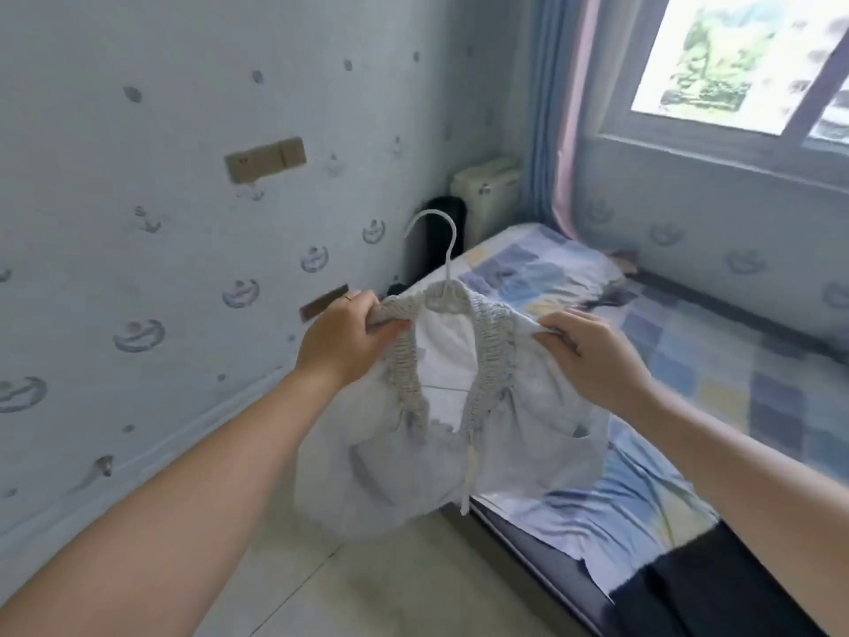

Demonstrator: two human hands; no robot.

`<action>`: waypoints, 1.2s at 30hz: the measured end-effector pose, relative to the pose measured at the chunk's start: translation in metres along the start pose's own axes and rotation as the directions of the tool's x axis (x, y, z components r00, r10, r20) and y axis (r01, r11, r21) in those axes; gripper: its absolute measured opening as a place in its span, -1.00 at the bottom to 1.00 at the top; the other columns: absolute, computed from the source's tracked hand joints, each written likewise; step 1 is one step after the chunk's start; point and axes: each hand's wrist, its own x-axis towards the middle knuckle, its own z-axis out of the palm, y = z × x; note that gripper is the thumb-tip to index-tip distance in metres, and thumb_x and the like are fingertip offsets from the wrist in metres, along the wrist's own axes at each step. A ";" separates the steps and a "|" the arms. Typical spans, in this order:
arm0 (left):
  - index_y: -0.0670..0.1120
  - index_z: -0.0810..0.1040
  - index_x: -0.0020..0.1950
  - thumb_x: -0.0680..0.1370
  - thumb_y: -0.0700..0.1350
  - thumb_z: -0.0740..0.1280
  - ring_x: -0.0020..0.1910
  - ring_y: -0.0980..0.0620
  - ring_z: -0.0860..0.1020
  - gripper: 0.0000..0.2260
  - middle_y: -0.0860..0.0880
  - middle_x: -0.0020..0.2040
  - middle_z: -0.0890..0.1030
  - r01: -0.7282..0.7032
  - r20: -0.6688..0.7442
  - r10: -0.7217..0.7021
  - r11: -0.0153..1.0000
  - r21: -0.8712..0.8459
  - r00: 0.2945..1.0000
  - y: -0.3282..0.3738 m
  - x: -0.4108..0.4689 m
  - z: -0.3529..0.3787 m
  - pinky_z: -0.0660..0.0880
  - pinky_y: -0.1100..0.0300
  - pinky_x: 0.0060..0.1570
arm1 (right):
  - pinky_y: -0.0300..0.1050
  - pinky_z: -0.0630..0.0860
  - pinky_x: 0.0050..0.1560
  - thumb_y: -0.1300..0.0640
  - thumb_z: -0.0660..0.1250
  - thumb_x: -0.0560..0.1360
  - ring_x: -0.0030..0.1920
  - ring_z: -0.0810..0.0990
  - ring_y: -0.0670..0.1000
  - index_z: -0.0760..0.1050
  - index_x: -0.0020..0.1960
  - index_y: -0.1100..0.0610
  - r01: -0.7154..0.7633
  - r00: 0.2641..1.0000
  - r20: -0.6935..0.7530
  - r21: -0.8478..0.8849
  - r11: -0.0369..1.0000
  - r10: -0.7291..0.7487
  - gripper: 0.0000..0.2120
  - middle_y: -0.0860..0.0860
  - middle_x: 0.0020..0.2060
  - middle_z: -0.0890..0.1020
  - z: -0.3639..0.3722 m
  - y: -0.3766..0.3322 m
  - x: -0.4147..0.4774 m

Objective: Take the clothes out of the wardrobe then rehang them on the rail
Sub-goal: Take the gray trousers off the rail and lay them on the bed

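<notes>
Bed [716,360]: patchwork sheet, below the window.
Top [528,443]: white, ribbed neck, on hanger, held in the air over the bed's left edge.
Left grip [342,342]: fingers curled round one shoulder of top.
Right grip [597,356]: pinches the other shoulder.
Hanger [443,250]: white, hook up, arms inside neckline.

Your white top [519,443] covers the shoulders of the hanger [444,296]; only its hook and neck show. Your left hand [342,342] and right hand [597,356] each grip a shoulder of the top, fingertips buried in the fabric. A dark cloth [716,586] on the bed [689,360] runs off the bottom edge. The scene beyond the window [735,62] is a blur.
</notes>
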 end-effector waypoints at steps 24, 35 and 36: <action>-0.03 0.36 -0.26 0.46 0.25 0.41 -0.22 -0.02 0.45 -0.58 0.05 -0.25 0.44 -0.202 0.613 0.301 0.953 -0.227 0.730 0.044 0.109 0.296 0.38 0.01 -0.26 | 0.05 0.54 -0.10 0.10 0.33 0.57 -0.19 0.52 -0.09 0.60 -0.07 0.08 -0.809 0.587 -0.027 0.011 0.588 0.809 -0.90 -0.11 -0.23 0.55 0.051 0.156 -0.135; 0.00 0.46 -0.11 0.49 0.31 0.34 0.02 -0.09 0.47 -0.62 0.01 -0.10 0.53 -0.121 0.742 0.010 0.988 0.097 0.670 0.074 0.112 0.452 0.41 -0.02 0.03 | 0.09 0.52 0.02 0.07 0.24 0.60 -0.07 0.53 0.02 0.59 0.00 0.06 -0.933 0.338 0.229 -0.044 0.357 0.913 -0.84 -0.03 -0.11 0.57 0.090 0.319 -0.155; 0.01 0.47 -0.08 0.49 0.32 0.32 0.05 -0.10 0.47 -0.62 0.00 -0.06 0.55 -0.122 0.746 -0.017 0.984 0.131 0.666 0.076 0.112 0.467 0.38 -0.02 0.06 | 0.11 0.52 0.03 0.07 0.23 0.60 -0.07 0.53 0.03 0.59 -0.01 0.06 -0.939 0.311 0.252 -0.066 0.337 0.916 -0.83 -0.02 -0.11 0.57 0.095 0.335 -0.157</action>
